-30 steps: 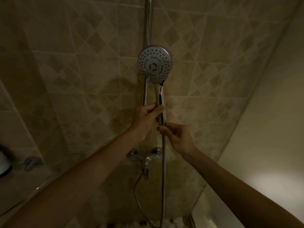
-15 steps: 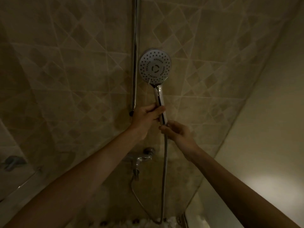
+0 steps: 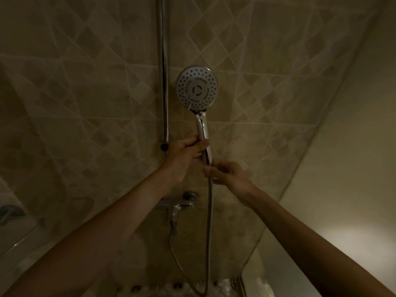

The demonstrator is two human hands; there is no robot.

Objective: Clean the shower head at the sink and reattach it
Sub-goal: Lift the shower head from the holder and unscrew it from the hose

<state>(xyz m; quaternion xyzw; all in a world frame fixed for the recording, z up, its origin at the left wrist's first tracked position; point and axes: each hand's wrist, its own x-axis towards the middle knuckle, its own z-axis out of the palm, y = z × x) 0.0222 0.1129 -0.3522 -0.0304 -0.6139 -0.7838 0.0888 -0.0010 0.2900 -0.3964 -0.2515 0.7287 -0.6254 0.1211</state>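
Two hands hold the shower head up in front of the tiled wall, its round face toward the camera. The left hand is wrapped around the chrome handle. The right hand pinches the hose just under the handle's end. The hose hangs down, loops low and rises to the tap on the wall. A vertical rail stands just left of the head, apart from it.

Dim beige diamond-patterned tile wall; plain cream side wall, warm light patch
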